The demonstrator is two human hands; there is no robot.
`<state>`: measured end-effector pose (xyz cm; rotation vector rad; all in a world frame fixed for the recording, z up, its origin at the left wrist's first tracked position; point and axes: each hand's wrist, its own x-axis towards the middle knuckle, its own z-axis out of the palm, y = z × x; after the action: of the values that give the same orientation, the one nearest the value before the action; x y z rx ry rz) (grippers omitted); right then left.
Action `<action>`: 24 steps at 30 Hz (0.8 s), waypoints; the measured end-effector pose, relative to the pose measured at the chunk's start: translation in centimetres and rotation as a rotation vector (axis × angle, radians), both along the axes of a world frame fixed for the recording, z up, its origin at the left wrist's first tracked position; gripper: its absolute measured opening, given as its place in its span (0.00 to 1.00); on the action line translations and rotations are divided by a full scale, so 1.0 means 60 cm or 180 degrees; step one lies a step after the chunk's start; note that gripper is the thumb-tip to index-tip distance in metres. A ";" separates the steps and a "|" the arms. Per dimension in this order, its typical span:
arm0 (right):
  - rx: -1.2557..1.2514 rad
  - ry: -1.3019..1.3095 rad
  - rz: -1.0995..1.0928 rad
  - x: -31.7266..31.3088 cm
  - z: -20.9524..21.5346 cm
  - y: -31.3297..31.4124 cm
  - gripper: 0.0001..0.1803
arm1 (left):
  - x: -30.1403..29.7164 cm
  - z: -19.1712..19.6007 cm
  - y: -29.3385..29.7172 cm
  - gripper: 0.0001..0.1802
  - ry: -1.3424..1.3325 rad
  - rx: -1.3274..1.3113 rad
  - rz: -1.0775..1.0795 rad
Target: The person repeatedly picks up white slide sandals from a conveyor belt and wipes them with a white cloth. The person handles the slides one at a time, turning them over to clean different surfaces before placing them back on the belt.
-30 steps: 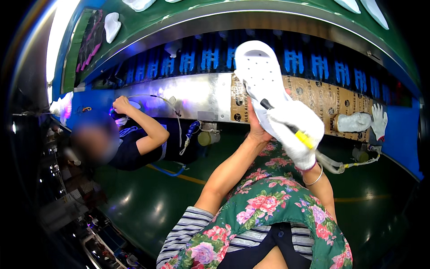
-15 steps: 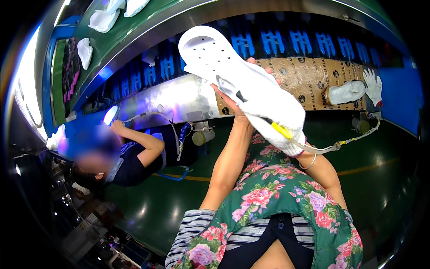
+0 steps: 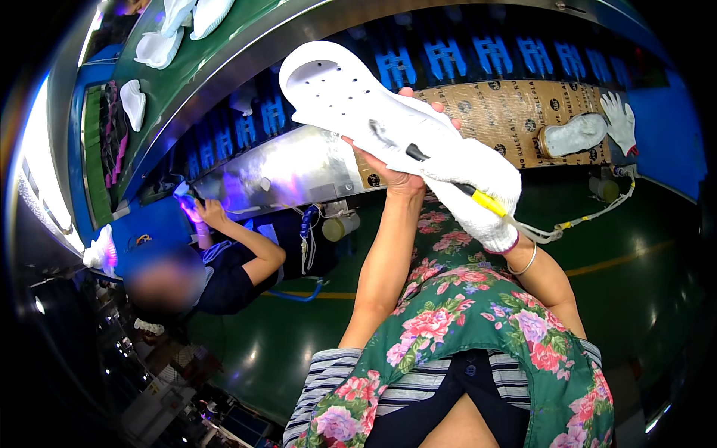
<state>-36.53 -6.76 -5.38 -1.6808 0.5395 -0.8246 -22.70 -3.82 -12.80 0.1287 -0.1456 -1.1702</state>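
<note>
Cardboard-covered table beyond a hand-held white perforated clog

Left hand: fingers wrapped around the clog from beneath. Gloved right hand: fingers closed on a hosed pen-like tool. Clog probably light, springy, easily marked; grip at midfoot sidewalls.

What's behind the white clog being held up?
The bare left hand is behind the white clog, fingers showing past its far edge; the palm is mostly covered. Blue brackets, a metal ledge and brown cardboard show around it; whatever sits directly behind is hidden.
</note>
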 end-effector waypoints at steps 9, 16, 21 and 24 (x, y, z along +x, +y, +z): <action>-0.0155 -0.0180 0.0004 -0.023 0.012 -0.014 0.07 | 0.013 -0.004 0.003 0.60 -0.0104 -0.0168 -0.0189; -0.1166 -0.0095 0.0236 -0.019 0.028 0.011 0.12 | 0.017 0.003 -0.003 0.61 0.0003 -0.0544 -0.0442; -0.0560 0.0177 -0.0010 -0.034 0.023 -0.001 0.12 | 0.018 -0.006 -0.001 0.60 0.0085 -0.0402 -0.0110; -0.1524 0.0026 -0.0077 -0.042 0.008 -0.011 0.14 | 0.019 0.001 0.004 0.59 0.0140 -0.0112 -0.0026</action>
<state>-39.07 -7.43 -4.91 -2.1154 0.3853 -1.0211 -21.55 -3.57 -12.75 0.0712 -0.1279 -1.1772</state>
